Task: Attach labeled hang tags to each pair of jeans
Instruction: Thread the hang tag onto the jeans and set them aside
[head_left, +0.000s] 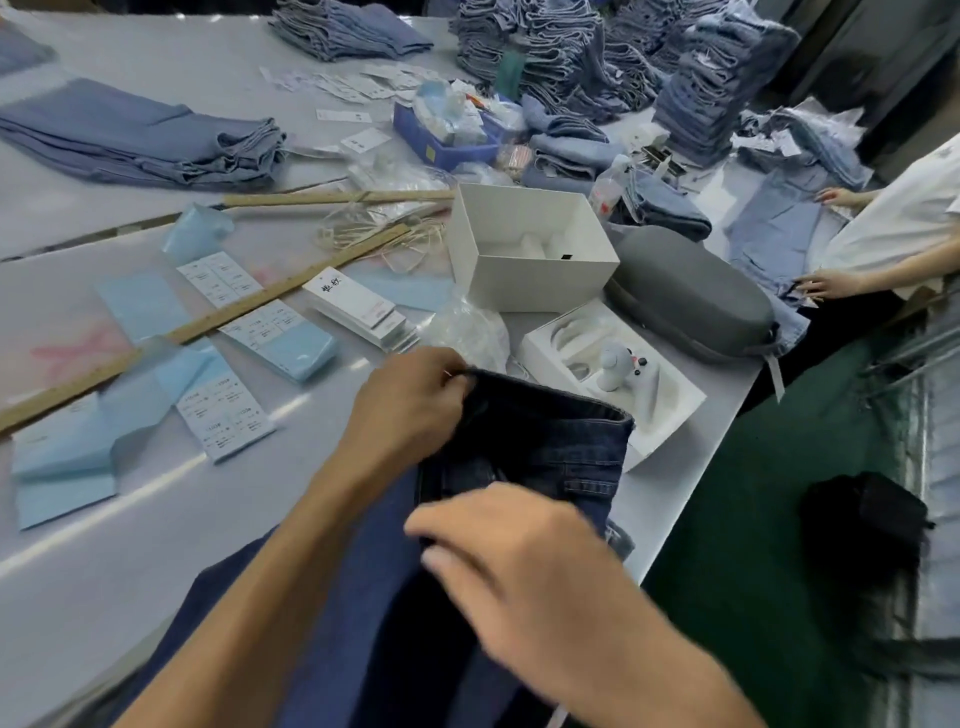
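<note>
A pair of dark blue jeans (545, 441) lies on the white table (156, 545) in front of me, waistband towards the far side. My left hand (410, 405) grips the far corner of the waistband. My right hand (519, 561), blurred, rests on the jeans near the waist with its fingers curled onto the cloth. A stack of white hang tags (358, 306) lies just beyond my left hand. Sheets of printed labels (223, 421) on light blue backing lie to the left.
A white open box (530, 249), a white tray with a small device (613, 374) and a grey case (691, 301) sit beyond the jeans. Wooden rulers (208, 322) cross the table. Light blue jeans are stacked at the back (597, 57). Another person (893, 234) handles jeans at right.
</note>
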